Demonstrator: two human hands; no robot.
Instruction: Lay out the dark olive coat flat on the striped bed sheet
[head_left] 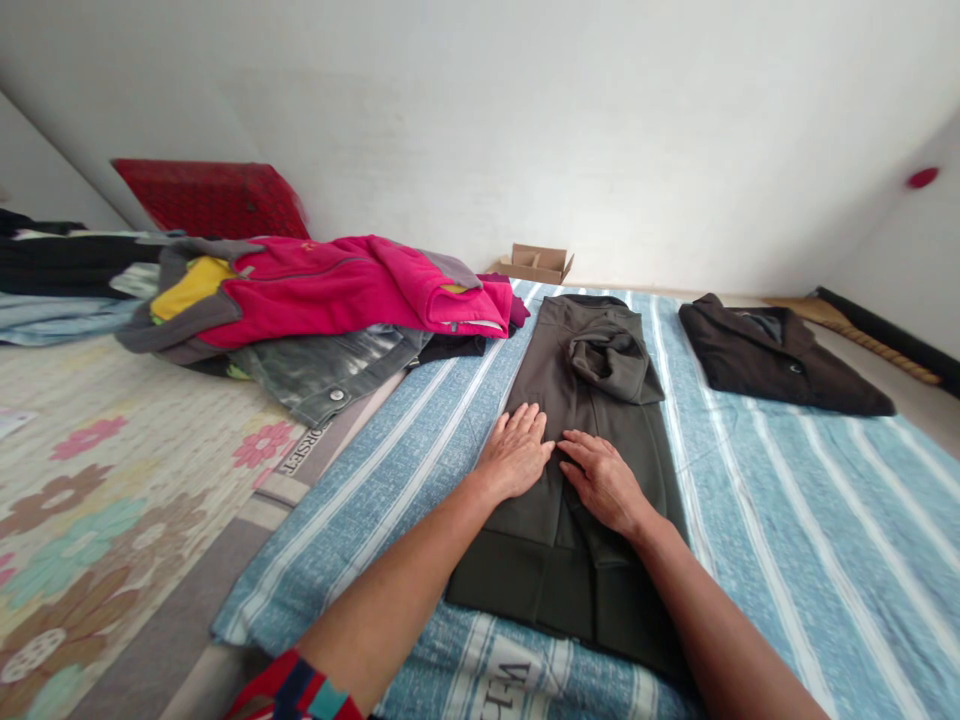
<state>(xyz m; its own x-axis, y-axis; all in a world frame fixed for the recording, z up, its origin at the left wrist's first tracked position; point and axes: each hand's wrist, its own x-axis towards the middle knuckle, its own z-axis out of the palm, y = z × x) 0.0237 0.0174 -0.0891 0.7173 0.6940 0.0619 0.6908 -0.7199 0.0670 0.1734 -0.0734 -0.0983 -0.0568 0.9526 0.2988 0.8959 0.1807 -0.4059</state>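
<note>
A dark olive-grey sweatshirt [529,565] lies folded lengthwise on a blue-and-white striped cloth [409,440]. Its wide ribbed hem faces me, and a bunched part [613,358], perhaps the hood or a sleeve, sits near the far end. My left hand [519,448] rests flat on the middle of the garment, fingers stretched out and pointing away. Close beside it, my right hand [600,475] lies on the fabric with its fingers extended to the left. Nothing is held in either hand, and the two nearly touch.
A folded dark brown garment [776,360] lies to the right. On the left, a pink fleece jacket [337,285] is heaped over a grey denim-like garment [330,370]. By the white wall are a small cardboard box [536,263] and a red panel [214,197]. Floral bedding [150,500] spreads left.
</note>
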